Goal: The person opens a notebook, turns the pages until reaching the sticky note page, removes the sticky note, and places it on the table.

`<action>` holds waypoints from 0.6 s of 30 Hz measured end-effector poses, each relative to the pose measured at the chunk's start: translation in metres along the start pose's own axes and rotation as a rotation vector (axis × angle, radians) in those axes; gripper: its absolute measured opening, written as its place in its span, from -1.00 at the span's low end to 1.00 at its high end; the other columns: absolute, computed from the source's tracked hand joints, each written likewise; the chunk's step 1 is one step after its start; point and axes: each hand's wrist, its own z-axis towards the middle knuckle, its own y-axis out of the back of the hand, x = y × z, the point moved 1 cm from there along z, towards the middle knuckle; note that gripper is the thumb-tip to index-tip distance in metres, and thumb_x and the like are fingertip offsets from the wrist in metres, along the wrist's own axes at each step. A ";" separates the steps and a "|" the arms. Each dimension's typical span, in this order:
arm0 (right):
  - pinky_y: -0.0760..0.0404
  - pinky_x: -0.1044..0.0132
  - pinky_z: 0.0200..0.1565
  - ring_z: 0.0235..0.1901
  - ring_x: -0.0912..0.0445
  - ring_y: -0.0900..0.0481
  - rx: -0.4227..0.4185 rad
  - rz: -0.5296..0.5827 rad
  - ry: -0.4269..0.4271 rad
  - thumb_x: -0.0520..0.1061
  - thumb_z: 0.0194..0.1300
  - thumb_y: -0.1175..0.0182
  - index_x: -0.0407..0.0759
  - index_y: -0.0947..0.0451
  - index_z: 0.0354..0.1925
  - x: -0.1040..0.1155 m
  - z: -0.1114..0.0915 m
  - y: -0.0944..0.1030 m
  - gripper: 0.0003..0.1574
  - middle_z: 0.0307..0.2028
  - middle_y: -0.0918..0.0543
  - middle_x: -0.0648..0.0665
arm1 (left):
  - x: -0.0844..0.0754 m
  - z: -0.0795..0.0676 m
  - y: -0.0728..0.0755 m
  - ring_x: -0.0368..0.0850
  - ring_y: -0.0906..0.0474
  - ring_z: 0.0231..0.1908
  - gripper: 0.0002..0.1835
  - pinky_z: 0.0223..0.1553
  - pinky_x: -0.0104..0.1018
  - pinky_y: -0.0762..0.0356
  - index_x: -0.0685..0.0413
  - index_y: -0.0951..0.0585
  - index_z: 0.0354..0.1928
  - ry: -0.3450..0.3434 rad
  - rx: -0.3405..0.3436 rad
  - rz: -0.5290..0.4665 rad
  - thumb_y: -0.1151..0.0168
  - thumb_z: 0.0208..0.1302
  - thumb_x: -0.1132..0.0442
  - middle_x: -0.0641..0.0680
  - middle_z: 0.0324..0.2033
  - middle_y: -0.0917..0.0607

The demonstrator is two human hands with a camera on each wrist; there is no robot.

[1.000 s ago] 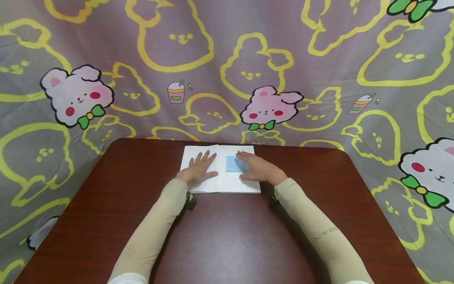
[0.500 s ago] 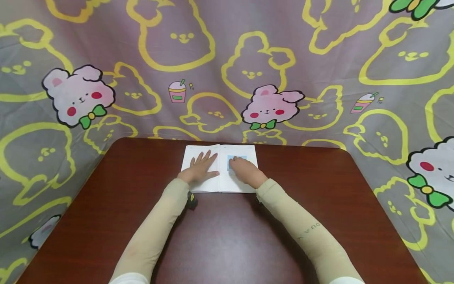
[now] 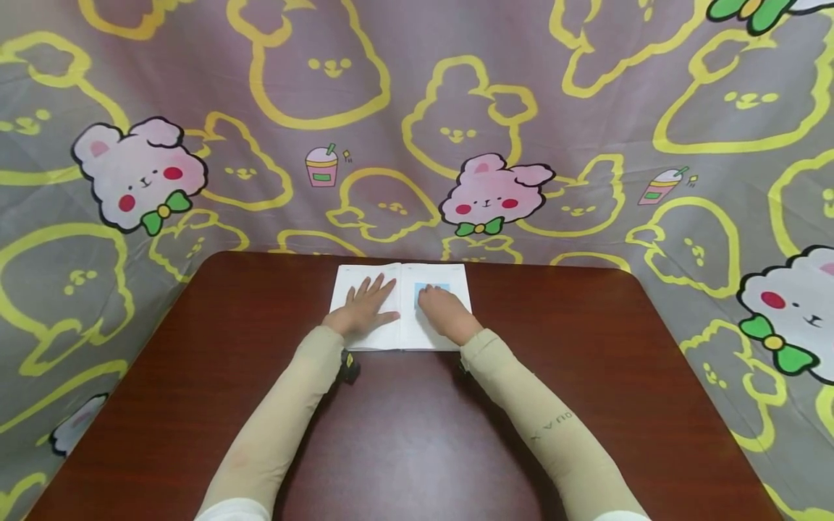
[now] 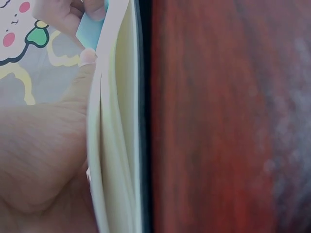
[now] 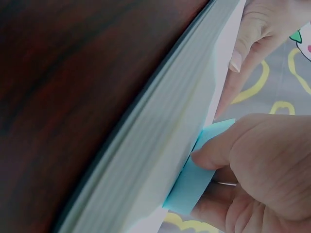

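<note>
An open notebook (image 3: 381,340) with white pages and a dark cover lies near the table's far edge. On its left page my left hand (image 3: 358,312) lies flat, fingers spread and thumb toward the spine. My right hand (image 3: 445,310) is over the right page, pinching a light blue sticky note (image 5: 187,189). In the right wrist view, the thumb is on the near face of the note and the curled fingers are behind it. The note stands tilted up from the page there. From the head view, the hand covers much of the note.
The dark red-brown wooden table (image 3: 417,434) extends toward me and to both sides. Behind it hangs a grey curtain (image 3: 391,101) printed with yellow outlines and white rabbit faces. Beige sleeves cover both forearms, and a small black device (image 3: 350,367) sits under the left wrist.
My right hand has moved left over the blue sticky note, and its spread fingers have curled into a pinch on it. The left hand stays flat on the left page.
</note>
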 end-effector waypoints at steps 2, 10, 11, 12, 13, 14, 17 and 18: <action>-0.72 0.06 -0.02 -0.08 -0.18 -0.68 0.011 0.017 -0.012 -0.43 0.45 -0.03 -0.47 -0.55 0.05 -0.001 -0.001 0.002 -0.72 -0.03 -0.66 -0.41 | -0.001 0.000 0.001 0.31 0.42 0.58 -0.12 0.50 0.35 0.41 -0.07 0.18 0.65 0.000 -0.002 0.007 0.10 0.54 -0.26 0.20 0.62 0.28; -0.66 0.04 0.11 0.04 -0.21 -0.65 0.038 0.077 -0.037 -0.39 0.51 0.04 -0.48 -0.52 0.13 -0.001 0.000 0.000 -0.67 0.10 -0.62 -0.44 | -0.002 -0.005 0.002 0.30 0.41 0.58 -0.14 0.51 0.32 0.41 -0.06 0.17 0.65 -0.005 -0.010 0.011 0.11 0.55 -0.25 0.20 0.62 0.27; -0.66 0.04 0.11 0.05 -0.21 -0.65 0.040 0.076 -0.042 -0.38 0.52 0.05 -0.48 -0.52 0.14 -0.001 0.000 0.000 -0.66 0.11 -0.62 -0.44 | -0.002 -0.004 0.002 0.30 0.41 0.58 -0.14 0.51 0.32 0.42 -0.05 0.17 0.65 -0.008 -0.011 0.007 0.11 0.55 -0.25 0.20 0.62 0.28; -0.66 0.03 0.10 0.04 -0.21 -0.65 0.034 0.081 -0.046 -0.38 0.52 0.05 -0.48 -0.52 0.12 -0.001 0.000 -0.001 -0.67 0.10 -0.62 -0.45 | -0.001 -0.004 0.001 0.30 0.41 0.58 -0.14 0.51 0.32 0.42 -0.05 0.17 0.65 -0.011 -0.013 0.004 0.10 0.55 -0.24 0.20 0.62 0.28; -0.67 0.04 0.09 0.04 -0.20 -0.65 0.034 0.081 -0.050 -0.37 0.52 0.05 -0.47 -0.52 0.12 -0.001 0.000 -0.001 -0.67 0.10 -0.62 -0.44 | -0.001 -0.004 0.001 0.30 0.42 0.58 -0.14 0.51 0.32 0.43 -0.05 0.17 0.65 -0.012 -0.013 0.002 0.10 0.55 -0.24 0.20 0.62 0.28; -0.67 0.04 0.10 0.04 -0.20 -0.65 0.037 0.079 -0.052 -0.37 0.52 0.05 -0.47 -0.52 0.13 -0.001 0.000 -0.001 -0.66 0.11 -0.62 -0.44 | -0.001 -0.003 0.000 0.30 0.42 0.58 -0.14 0.51 0.32 0.43 -0.05 0.17 0.65 -0.014 -0.014 0.002 0.10 0.55 -0.24 0.20 0.62 0.28; -0.68 0.03 0.07 0.02 -0.20 -0.66 0.030 0.088 -0.058 -0.36 0.52 0.04 -0.47 -0.53 0.12 -0.001 0.000 -0.001 -0.67 0.08 -0.63 -0.43 | 0.000 -0.003 0.000 0.31 0.42 0.58 -0.13 0.51 0.31 0.45 -0.06 0.17 0.65 -0.013 -0.015 0.001 0.10 0.55 -0.24 0.20 0.62 0.29; -0.68 0.03 0.05 0.00 -0.20 -0.66 0.023 0.096 -0.060 -0.37 0.51 0.04 -0.47 -0.54 0.10 -0.002 0.000 0.000 -0.68 0.05 -0.64 -0.43 | -0.001 -0.003 0.000 0.31 0.43 0.58 -0.13 0.51 0.31 0.45 -0.05 0.18 0.65 -0.014 -0.015 0.003 0.10 0.55 -0.24 0.20 0.62 0.29</action>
